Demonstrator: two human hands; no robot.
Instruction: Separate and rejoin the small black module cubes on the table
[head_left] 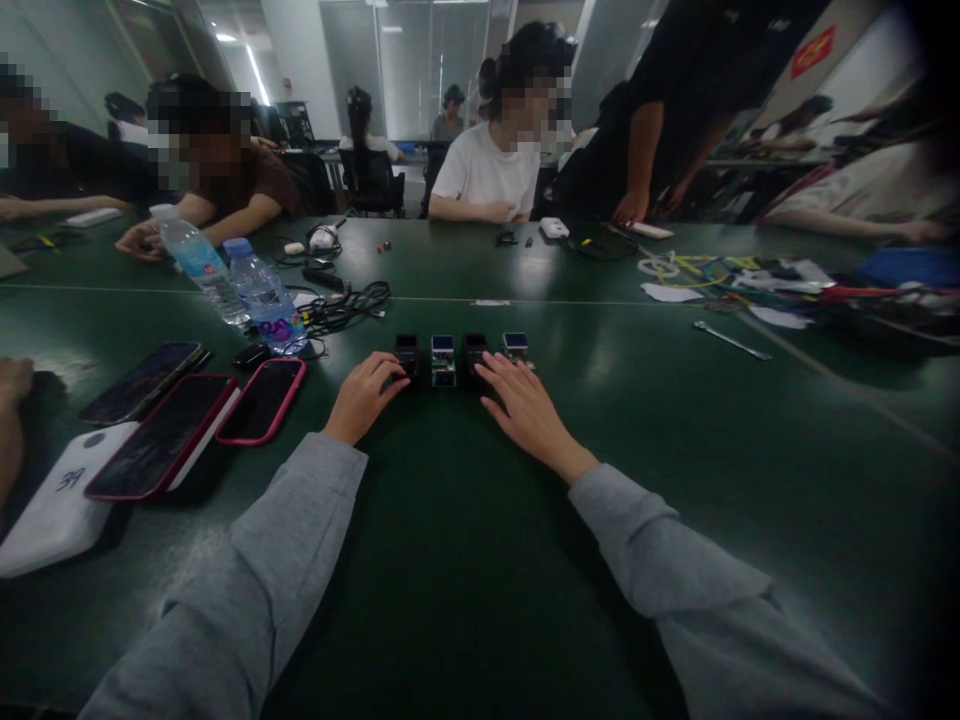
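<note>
Both bare hands reach forward over the dark green tabletop to a short row of four small devices, which stand side by side between and just ahead of the fingers. The left hand is at the leftmost one, a small black boxy device with a dark screen; its thumb and fingers curve towards the lower part with a little space between them, and I cannot tell whether they pinch it. Right of that hand, untouched, stands an uncased circuit board with a small screen. The right hand is spread, thumb apart from the fingers, its fingertips on or just over a second black boxy device and partly covering another uncased board with a screen; nothing appears clamped there. As far as can be judged, the row is already formed, black and bare units alternating, and what is left is small: neither hand is clear of it yet. Whether any unit needs more adjusting cannot be told. Left of the left hand lie a pink-framed phone and a red-cased phone; well to the right of the right hand lies a silver metal wrench.
</note>
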